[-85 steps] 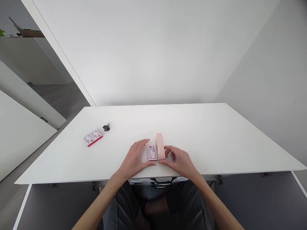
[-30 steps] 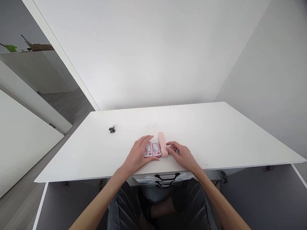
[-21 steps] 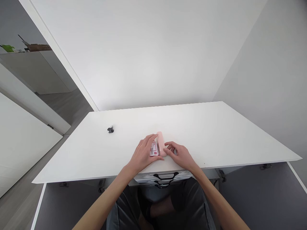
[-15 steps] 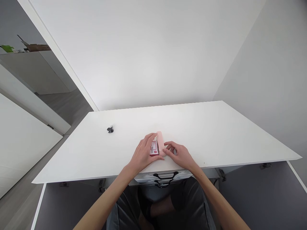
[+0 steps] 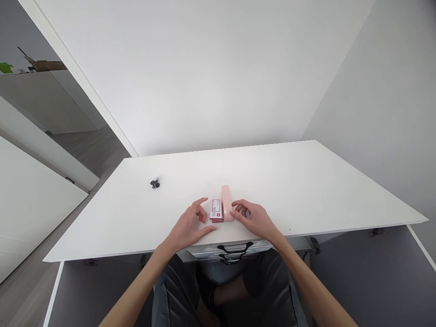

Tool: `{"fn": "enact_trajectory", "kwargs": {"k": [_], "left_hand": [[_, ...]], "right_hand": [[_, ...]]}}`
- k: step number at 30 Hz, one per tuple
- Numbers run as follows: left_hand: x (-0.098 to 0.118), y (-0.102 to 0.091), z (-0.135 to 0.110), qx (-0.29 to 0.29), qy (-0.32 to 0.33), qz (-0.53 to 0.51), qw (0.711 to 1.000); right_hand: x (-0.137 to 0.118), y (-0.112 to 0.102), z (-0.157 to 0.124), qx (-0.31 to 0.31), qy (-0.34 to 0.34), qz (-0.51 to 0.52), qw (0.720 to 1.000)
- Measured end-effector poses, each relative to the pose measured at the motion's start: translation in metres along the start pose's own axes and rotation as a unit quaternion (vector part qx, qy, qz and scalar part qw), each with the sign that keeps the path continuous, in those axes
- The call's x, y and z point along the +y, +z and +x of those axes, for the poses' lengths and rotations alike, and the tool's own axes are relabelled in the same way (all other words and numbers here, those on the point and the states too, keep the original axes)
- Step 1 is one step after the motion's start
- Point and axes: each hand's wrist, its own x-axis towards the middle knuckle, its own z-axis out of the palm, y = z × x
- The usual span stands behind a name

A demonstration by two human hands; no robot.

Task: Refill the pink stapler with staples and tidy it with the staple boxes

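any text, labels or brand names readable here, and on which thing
Nothing can be read word for word.
Box stack: white and red printed label beside the pink stapler, print too small and blurred to read.
Pink stapler: no marking shows.
Black binder clip, white table, drawer handles: no text shows.

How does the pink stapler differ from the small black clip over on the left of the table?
The pink stapler is long and pale; the black binder clip is tiny and dark. The stapler lies near the front edge between the left hand and right hand, beside the red-and-white staple boxes; the clip sits alone, far from both hands. Both rest on the white table.
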Motion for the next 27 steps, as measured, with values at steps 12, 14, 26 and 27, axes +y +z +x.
{"fn": "enact_trajectory", "kwargs": {"k": [12,14,26,27], "left_hand": [[0.007,0.014,0.01,0.013,0.002,-0.009,1.0],[0.007,0.015,0.009,0.012,-0.002,-0.009,1.0],[-0.055,-0.032,0.021,0.261,-0.075,0.166,0.948],[-0.067,-0.042,0.024,0.29,-0.093,0.202,0.931]], "right_hand": [[-0.001,0.0,0.0,0.001,0.0,0.005,1.0],[-0.001,0.0,0.0,0.001,0.0,0.005,1.0],[-0.001,-0.001,0.0,0.004,0.015,0.027,1.0],[-0.001,-0.001,0.0,0.006,0.017,0.03,0.999]]}}
